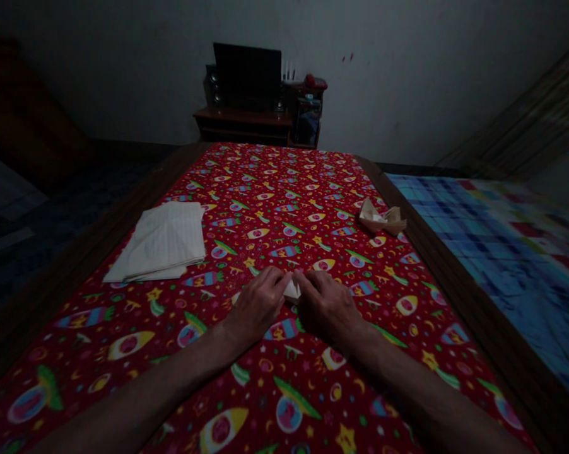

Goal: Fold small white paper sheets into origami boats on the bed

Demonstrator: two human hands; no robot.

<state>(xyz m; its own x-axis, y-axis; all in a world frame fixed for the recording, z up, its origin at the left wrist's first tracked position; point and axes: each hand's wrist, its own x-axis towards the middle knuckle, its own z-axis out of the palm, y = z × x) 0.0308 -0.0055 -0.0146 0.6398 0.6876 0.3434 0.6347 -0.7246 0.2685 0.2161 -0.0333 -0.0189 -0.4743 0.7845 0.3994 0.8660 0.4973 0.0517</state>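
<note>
A small piece of folded white paper (292, 292) sits between my two hands, low over the patterned red cloth. My left hand (262, 299) pinches its left side, with thumb and curled fingers closed on it. On the right side my right hand (328, 302) grips the same paper, fingers bent and pressed together. Most of the paper is hidden behind my fingers, so its full shape does not show. To the left lies a stack of lined paper sheets (164, 243). Folded paper boats (381, 217), as they appear, rest at the right edge of the cloth.
The red cloth (284, 378) with rockets and stars covers a surface with dark wooden edges (436, 302). Beyond it, a dark screen (248, 72) stands on a wooden desk (244, 120). A blue checked sheet (455, 233) spreads out at the right.
</note>
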